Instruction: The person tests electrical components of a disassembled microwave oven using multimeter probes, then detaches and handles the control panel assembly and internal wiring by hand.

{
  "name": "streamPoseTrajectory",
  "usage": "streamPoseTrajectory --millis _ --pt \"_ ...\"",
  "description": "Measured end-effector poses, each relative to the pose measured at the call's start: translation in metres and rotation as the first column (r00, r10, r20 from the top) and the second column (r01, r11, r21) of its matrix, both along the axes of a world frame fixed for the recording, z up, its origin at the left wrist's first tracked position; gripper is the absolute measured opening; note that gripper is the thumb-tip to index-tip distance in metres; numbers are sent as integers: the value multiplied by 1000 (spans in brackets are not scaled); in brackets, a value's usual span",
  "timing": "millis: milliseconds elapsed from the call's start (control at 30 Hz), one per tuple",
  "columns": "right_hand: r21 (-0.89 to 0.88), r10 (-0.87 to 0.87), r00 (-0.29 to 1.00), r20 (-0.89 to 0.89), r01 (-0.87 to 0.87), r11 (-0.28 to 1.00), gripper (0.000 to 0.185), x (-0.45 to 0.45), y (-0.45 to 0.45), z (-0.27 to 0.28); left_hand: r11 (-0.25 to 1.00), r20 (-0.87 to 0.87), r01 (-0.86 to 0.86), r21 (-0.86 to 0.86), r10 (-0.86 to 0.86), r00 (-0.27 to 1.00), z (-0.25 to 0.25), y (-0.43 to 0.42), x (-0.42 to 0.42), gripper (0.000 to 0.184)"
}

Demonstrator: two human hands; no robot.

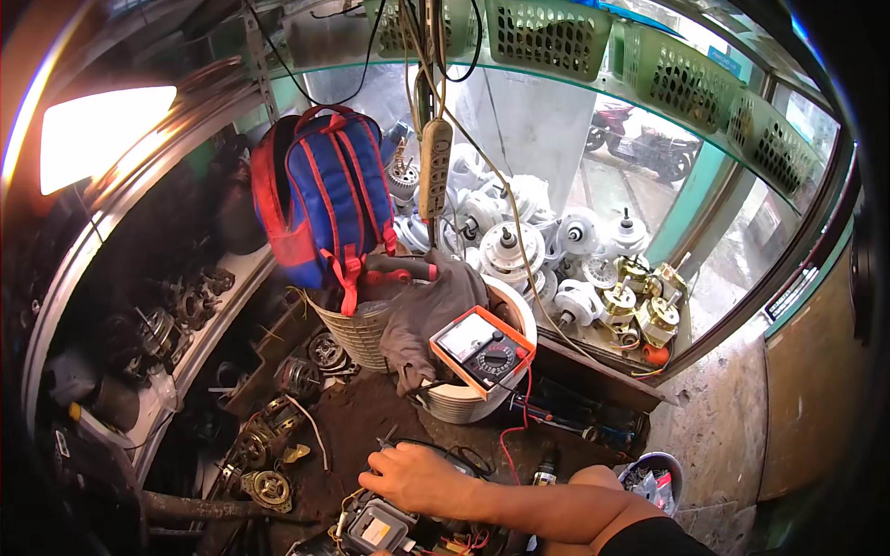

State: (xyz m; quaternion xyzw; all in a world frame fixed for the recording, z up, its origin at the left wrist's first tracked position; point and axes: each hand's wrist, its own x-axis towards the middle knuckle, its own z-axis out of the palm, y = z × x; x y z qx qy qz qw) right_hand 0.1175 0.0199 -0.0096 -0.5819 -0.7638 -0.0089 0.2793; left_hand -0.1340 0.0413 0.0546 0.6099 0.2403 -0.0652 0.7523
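One hand reaches in from the lower right, its fingers curled together above a grey boxy device with a pale label. A thin dark rod shows by its fingertips; what the fingers hold is too small to tell. At the bottom edge beside the device, only a sliver of the other hand shows, its fingers cut off. Yellow and red wires lie around the device. An orange-framed analog multimeter rests on a white bucket and a dark cloth, with a red lead running down.
A blue and red backpack sits on a wicker basket. White motor parts fill the window ledge. Loose metal parts lie at left on the floor. A small bucket stands at right.
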Motion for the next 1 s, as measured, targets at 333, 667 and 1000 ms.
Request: streamPoseTrajectory --millis 333,667,1000 --pt "-15 6 998 61 -5 1000 15 -1 -2 2 998 73 -66 16 64 995 -1 -2 -11 20" --pt "-63 -79 780 -621 50 997 37 56 -44 71 999 90 7 -42 -3 996 -9 -9 -42 19" --pt "-127 -129 8 -992 -264 956 16 41 -53 47 966 106 -246 -77 253 962 -10 -26 -47 18"
